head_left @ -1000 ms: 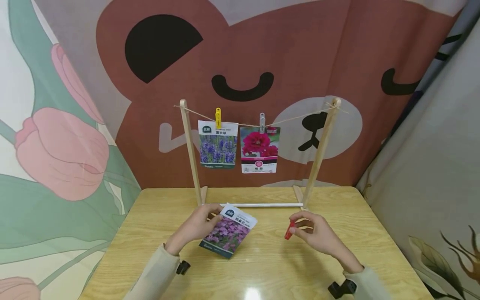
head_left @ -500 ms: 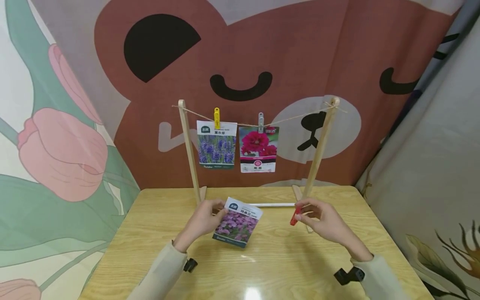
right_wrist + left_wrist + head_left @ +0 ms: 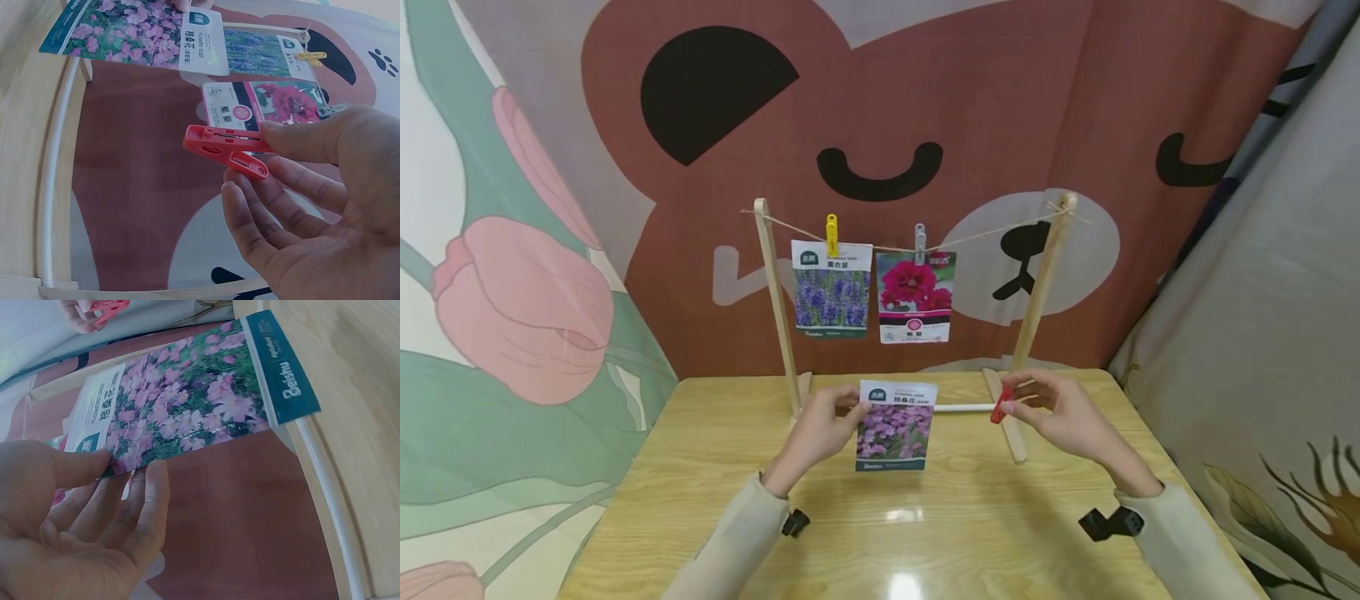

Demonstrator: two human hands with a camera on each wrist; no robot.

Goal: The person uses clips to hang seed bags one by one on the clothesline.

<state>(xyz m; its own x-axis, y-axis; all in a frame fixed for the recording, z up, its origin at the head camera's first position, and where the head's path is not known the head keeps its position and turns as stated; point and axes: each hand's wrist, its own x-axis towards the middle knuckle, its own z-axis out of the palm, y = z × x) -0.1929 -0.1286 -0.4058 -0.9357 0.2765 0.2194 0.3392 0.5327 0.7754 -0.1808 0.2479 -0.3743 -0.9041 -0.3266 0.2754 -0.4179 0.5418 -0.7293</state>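
Observation:
My left hand (image 3: 822, 429) pinches the left edge of a seed packet (image 3: 893, 437) with pink-purple flowers, held upright above the table. In the left wrist view the thumb lies on the front of that packet (image 3: 187, 400). My right hand (image 3: 1060, 417) holds a red clothespin (image 3: 1002, 404) between thumb and fingers; the right wrist view shows the clothespin (image 3: 228, 147) close up. Behind, a lavender seed packet (image 3: 832, 296) hangs from a string (image 3: 992, 234) by a yellow clothespin (image 3: 832, 235). Beside it a grey clothespin (image 3: 920, 243) holds a magenta-flower packet (image 3: 914, 300).
The string is tied between two wooden posts, left post (image 3: 778, 308) and right post (image 3: 1043, 287). A white rod (image 3: 962, 408) joins their feet low down. The wooden table (image 3: 715, 500) ends at a printed curtain (image 3: 737, 208).
My left hand has lifted the flower packet up and to the right, turning it from tilted to nearly upright. My right hand has moved up and slightly right with the red clothespin.

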